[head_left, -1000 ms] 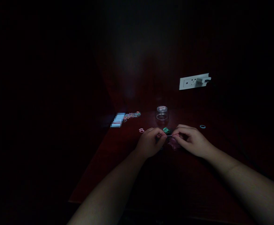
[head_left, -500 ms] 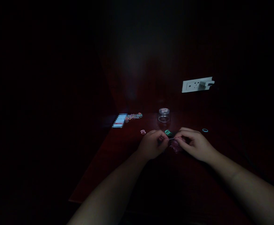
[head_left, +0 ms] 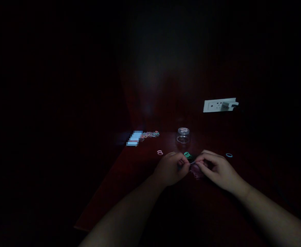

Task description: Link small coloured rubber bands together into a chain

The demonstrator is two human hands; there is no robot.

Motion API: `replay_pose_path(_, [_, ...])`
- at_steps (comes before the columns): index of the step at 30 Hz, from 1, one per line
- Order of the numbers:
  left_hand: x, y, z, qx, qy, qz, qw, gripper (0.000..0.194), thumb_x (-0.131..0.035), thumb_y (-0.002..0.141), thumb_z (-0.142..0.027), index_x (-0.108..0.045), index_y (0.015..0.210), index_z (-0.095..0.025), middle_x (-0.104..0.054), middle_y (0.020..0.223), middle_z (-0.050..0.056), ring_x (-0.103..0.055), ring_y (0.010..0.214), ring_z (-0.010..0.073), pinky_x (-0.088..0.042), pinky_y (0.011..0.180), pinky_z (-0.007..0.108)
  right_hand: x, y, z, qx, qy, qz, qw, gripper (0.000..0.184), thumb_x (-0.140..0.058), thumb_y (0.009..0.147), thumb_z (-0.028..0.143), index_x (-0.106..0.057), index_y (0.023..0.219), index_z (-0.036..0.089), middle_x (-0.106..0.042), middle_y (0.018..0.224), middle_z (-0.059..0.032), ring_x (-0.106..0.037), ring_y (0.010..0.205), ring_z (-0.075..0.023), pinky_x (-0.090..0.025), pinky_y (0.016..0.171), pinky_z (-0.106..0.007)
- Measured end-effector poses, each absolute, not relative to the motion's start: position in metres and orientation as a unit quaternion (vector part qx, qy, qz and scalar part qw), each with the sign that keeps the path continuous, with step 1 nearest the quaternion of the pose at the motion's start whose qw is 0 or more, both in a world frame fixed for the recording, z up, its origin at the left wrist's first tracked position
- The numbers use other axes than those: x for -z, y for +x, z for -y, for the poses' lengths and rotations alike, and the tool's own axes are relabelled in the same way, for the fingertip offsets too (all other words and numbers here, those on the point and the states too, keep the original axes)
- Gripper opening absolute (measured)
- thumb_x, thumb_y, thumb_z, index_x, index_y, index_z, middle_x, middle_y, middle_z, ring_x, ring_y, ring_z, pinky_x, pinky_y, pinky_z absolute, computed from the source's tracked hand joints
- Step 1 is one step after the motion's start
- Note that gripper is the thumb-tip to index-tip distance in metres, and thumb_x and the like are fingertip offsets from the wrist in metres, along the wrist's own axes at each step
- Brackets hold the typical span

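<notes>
Between my two hands a thin, pale hair tie [head_left: 192,162] is pinched. My left hand [head_left: 171,168] holds one end with thumb and fingertips, and my right hand [head_left: 217,170] grips the other end, close by. Just below the fingertips lies a bunch of purple-pink hair ties [head_left: 196,172], partly hidden by my right hand. A small pile of green hair ties [head_left: 188,155] rests on the table right behind the fingers. Two pink hair ties [head_left: 160,152] lie to the left of it, and a blue hair tie [head_left: 229,155] lies beyond my right hand.
A clear lidded jar [head_left: 183,136] stands toward the back of the dark red table [head_left: 109,192]. At the back left, a lit, blurred-out phone-like screen [head_left: 135,138] lies beside a heap of multicoloured hair ties [head_left: 151,134]. A wall socket [head_left: 219,105] holds a white plug. Surroundings are very dark.
The whole scene sits lower and slightly right in view, as the camera has tilted. My hands have come a little closer together, and the pale hair tie between them looks less taut.
</notes>
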State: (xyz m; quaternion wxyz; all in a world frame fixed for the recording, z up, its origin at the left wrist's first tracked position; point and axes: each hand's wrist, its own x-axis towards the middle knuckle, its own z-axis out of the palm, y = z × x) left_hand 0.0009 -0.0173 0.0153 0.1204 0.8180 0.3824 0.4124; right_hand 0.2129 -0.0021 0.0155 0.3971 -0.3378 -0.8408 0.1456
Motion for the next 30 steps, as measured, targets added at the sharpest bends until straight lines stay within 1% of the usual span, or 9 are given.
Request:
replay_pose_path(7, [-0.014,0.001,0.017,-0.411,0.814,-0.392,0.122,0.008,-0.059,0.085,-0.023,-0.063,0.08,-0.02,-0.065,0.074,0.0,-0.059,0.072,0.0149,-0.045,0.067,0.028,-0.016,0.213,0.005,-0.153,-0.336,0.84,0.398,0.014,-0.057,0.091,0.025,-0.064,0.08,0.021,-0.059,0.073,-0.0028,-0.055,0.065,-0.0165,-0.045,0.06,-0.03])
replay_pose_path(12, [-0.015,0.001,0.017,-0.409,0.817,-0.39,0.113,0.01,-0.058,0.087,-0.023,-0.062,0.079,-0.019,-0.065,0.074,0.0,-0.059,0.072,0.0138,-0.045,0.07,0.028,-0.019,0.213,0.006,-0.149,-0.33,0.84,0.403,0.015,-0.058,0.09,0.025,-0.064,0.077,0.02,-0.058,0.072,-0.0026,-0.054,0.062,-0.0154,-0.044,0.057,-0.029])
replay_pose_path(15, [-0.016,0.0,0.018,-0.413,0.817,-0.387,0.112,0.011,-0.057,0.088,-0.021,-0.062,0.078,-0.019,-0.065,0.074,0.0,-0.059,0.072,0.0134,-0.045,0.07,0.027,-0.024,0.222,0.002,-0.126,-0.332,0.841,0.409,0.015,-0.058,0.091,0.025,-0.065,0.078,0.02,-0.06,0.075,-0.0038,-0.056,0.065,-0.0163,-0.045,0.059,-0.03])
replay_pose_path(17, [-0.016,0.0,0.017,-0.413,0.818,-0.385,0.111,0.011,-0.056,0.088,-0.021,-0.061,0.078,-0.019,-0.065,0.074,0.0,-0.058,0.072,0.0134,-0.045,0.07,0.027,-0.028,0.235,-0.003,-0.099,-0.351,0.832,0.419,0.015,-0.058,0.09,0.025,-0.066,0.08,0.02,-0.062,0.078,-0.0051,-0.059,0.071,-0.0183,-0.047,0.065,-0.032])
replay_pose_path(18, [-0.016,0.0,0.017,-0.411,0.819,-0.385,0.111,0.012,-0.056,0.088,-0.022,-0.061,0.078,-0.019,-0.065,0.074,0.0,-0.058,0.072,0.0135,-0.045,0.07,0.028,-0.03,0.244,-0.006,-0.087,-0.368,0.828,0.414,0.014,-0.058,0.09,0.026,-0.066,0.081,0.02,-0.063,0.08,-0.0058,-0.06,0.075,-0.0195,-0.048,0.068,-0.033])
replay_pose_path(22, [-0.014,-0.002,0.016,-0.409,0.819,-0.387,0.115,0.014,-0.056,0.089,-0.023,-0.061,0.077,-0.019,-0.065,0.073,0.0,-0.059,0.071,0.0141,-0.045,0.07,0.028,-0.03,0.286,-0.016,-0.073,-0.422,0.829,0.361,0.018,-0.061,0.086,0.032,-0.068,0.077,0.019,-0.064,0.08,-0.0065,-0.062,0.073,-0.0207,-0.05,0.066,-0.034])
replay_pose_path(25, [-0.013,-0.002,0.015,-0.407,0.817,-0.391,0.116,0.012,-0.057,0.088,-0.023,-0.061,0.077,-0.019,-0.065,0.073,0.0,-0.06,0.071,0.0143,-0.045,0.07,0.028,-0.023,0.311,-0.017,-0.072,-0.455,0.818,0.343,0.019,-0.062,0.085,0.035,-0.068,0.077,0.019,-0.065,0.081,-0.0071,-0.062,0.072,-0.0208,-0.05,0.066,-0.035])
replay_pose_path(30, [-0.01,-0.003,0.015,-0.394,0.82,-0.398,0.12,0.011,-0.058,0.088,-0.023,-0.062,0.079,-0.019,-0.067,0.075,0.0,-0.061,0.072,0.0137,-0.046,0.07,0.027,-0.009,0.325,-0.017,-0.124,-0.474,0.808,0.327,0.018,-0.059,0.085,0.032,-0.066,0.074,0.019,-0.064,0.077,-0.0048,-0.062,0.069,-0.0183,-0.05,0.064,-0.031])
